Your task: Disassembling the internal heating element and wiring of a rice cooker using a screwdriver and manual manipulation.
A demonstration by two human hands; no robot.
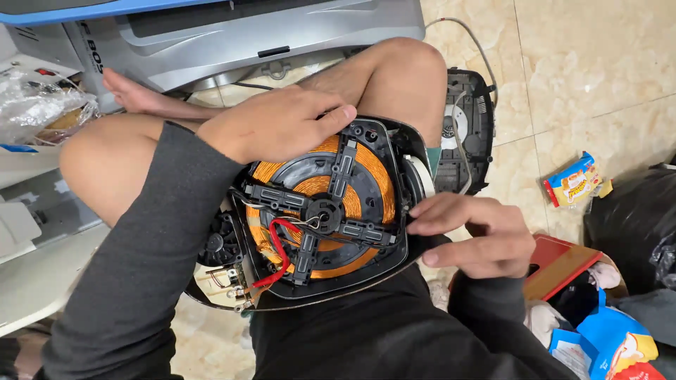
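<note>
Sitting cross-legged on a tiled floor (pixel 605 63), a person steadies an opened induction cooker (pixel 320 211) across the lap. The left hand (pixel 278 123) lies flat, fingers together, pressed on the upper left of the exposed copper coil (pixel 373 179). The right hand (pixel 472 232) pinches the black housing at its right rim, thumb and fingers nearly closed; whether they grip a small clip or wire there is hard to tell. The top cover is already off, so the round coil and its black cross-shaped bracket (pixel 324 211) are bare, with a red wire (pixel 278 250) looping from the centre down to the circuit board (pixel 225 278) at the lower left. Coil, board and fan remain seated in the base, so stripping appears only partly done. The unit lies face up, its long axis running from lower left to upper right. Beyond the right knee rests another black fan housing (pixel 468 134); a grey appliance (pixel 246 35) stands ahead, and snack packets (pixel 574 179) lie to the right.
</note>
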